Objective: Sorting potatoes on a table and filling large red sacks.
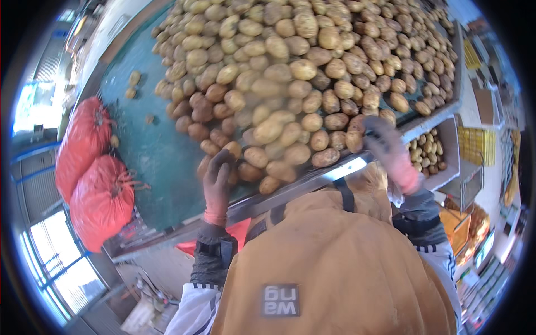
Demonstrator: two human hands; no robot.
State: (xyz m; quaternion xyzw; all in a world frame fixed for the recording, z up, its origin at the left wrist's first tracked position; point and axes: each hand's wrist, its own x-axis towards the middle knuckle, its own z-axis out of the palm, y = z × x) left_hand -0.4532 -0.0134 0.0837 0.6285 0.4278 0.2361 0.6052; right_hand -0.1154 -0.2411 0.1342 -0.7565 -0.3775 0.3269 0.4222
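Note:
A large heap of potatoes covers much of a green-topped table before me. My left hand, in a glove with dark fingers and a pink cuff, is at the near left edge of the heap. Its fingertips touch potatoes there, thumb and fingers apart. My right hand, gloved alike, is blurred at the table's near right edge, close to a potato. Whether it holds anything is not plain. Some potatoes in the middle of the heap look smeared by motion.
Two red mesh sacks, filled and tied, sit at the table's left end. A box of potatoes stands below the right edge. Yellow crates are farther right. A metal rim borders the table in front of my brown apron.

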